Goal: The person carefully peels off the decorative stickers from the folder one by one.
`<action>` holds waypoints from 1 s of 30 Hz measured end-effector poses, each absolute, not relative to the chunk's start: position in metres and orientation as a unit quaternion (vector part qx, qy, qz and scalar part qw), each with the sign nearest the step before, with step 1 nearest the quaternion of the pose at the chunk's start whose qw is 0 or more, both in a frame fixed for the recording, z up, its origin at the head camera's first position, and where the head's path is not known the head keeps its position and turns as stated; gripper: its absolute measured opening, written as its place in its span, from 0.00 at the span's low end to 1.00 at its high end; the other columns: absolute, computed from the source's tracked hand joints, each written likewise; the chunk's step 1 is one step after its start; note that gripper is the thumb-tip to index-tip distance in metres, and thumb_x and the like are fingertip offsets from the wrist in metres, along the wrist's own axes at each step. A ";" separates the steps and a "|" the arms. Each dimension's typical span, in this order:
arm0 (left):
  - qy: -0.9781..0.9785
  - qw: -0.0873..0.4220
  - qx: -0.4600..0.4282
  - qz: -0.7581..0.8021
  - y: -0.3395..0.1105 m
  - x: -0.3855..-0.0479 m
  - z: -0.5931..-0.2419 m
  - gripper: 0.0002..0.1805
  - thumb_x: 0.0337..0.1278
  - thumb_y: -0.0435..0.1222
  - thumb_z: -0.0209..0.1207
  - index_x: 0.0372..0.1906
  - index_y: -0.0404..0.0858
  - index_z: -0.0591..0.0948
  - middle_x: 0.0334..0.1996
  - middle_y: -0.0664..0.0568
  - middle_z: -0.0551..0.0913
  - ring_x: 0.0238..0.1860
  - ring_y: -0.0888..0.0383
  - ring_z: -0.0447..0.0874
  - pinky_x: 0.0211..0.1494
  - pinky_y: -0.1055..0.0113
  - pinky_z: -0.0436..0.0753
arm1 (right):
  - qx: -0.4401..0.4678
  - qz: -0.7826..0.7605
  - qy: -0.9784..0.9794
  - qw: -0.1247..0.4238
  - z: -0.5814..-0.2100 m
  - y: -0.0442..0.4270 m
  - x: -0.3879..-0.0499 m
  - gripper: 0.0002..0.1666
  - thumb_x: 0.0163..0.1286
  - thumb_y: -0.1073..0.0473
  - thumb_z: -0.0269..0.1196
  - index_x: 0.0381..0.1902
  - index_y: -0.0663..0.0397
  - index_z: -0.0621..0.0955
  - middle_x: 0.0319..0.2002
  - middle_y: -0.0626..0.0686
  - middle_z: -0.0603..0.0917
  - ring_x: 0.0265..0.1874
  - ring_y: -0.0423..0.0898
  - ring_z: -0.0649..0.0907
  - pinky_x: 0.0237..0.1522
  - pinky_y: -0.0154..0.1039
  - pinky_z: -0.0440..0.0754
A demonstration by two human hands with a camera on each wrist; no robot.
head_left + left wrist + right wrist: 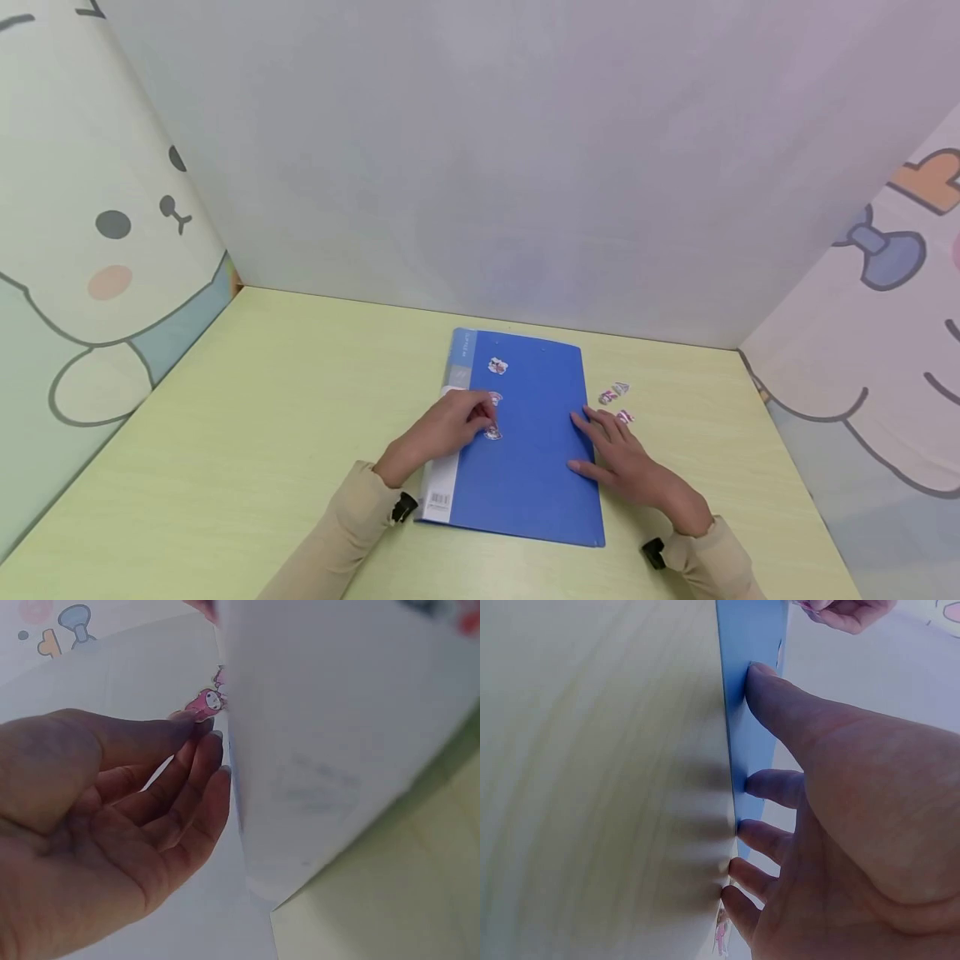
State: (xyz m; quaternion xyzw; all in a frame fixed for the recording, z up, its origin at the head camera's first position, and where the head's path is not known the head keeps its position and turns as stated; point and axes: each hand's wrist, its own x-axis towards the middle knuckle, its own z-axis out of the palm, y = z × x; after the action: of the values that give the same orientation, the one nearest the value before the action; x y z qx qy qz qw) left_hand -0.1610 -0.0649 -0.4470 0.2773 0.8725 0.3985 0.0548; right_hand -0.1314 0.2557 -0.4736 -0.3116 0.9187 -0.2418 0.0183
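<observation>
A blue folder (532, 475) with a pale spine strip lies on the table. Over its left part is my left hand (446, 425), whose thumb and forefinger pinch a small pink cartoon sticker (204, 705). In the head view this sticker (492, 432) shows at the fingertips, against the cover; whether it is stuck down I cannot tell. Another sticker (496, 398) sits just above it, partly behind the fingers, and a further sticker (497, 366) is higher up on the cover. My right hand (622, 458) rests with spread fingers on the folder's right edge, holding nothing.
Several loose stickers (607, 397) lie on the pale yellow table (315, 417) right of the folder, close to the right fingertips. A plain pale wall (480, 167) rises behind the table, and panels with cartoon prints stand at both sides.
</observation>
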 end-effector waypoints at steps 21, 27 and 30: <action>0.867 0.050 0.263 0.420 -0.083 -0.169 -0.443 0.02 0.65 0.24 0.62 0.38 0.32 0.82 0.34 0.51 0.83 0.36 0.58 0.81 0.42 0.68 0.82 | -0.309 -0.232 0.922 0.015 -0.491 0.264 -0.137 0.43 0.74 0.48 0.65 0.76 0.67 0.64 0.74 0.70 0.60 0.71 0.69 0.61 0.63 0.71 0.65; 0.873 0.041 0.250 0.417 -0.099 -0.168 -0.443 0.02 0.64 0.24 0.62 0.39 0.31 0.82 0.34 0.50 0.83 0.36 0.58 0.80 0.42 0.68 0.82 | -0.298 -0.241 0.923 0.037 -0.492 0.264 -0.139 0.44 0.75 0.48 0.64 0.77 0.66 0.62 0.75 0.70 0.58 0.73 0.69 0.59 0.66 0.71 0.62; 0.877 0.035 0.241 0.414 -0.105 -0.169 -0.445 0.02 0.65 0.24 0.63 0.39 0.30 0.81 0.33 0.50 0.83 0.36 0.59 0.80 0.42 0.68 0.82 | -0.305 -0.233 0.923 0.024 -0.492 0.264 -0.138 0.43 0.76 0.47 0.63 0.77 0.66 0.63 0.74 0.70 0.59 0.71 0.69 0.60 0.64 0.71 0.63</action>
State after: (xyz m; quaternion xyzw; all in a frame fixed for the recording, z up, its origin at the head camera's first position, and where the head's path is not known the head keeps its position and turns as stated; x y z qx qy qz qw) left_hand -0.1691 -0.1046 -0.4445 0.2409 0.8771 0.4140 0.0345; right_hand -0.1378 0.2637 -0.4921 -0.3046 0.9231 -0.2333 0.0242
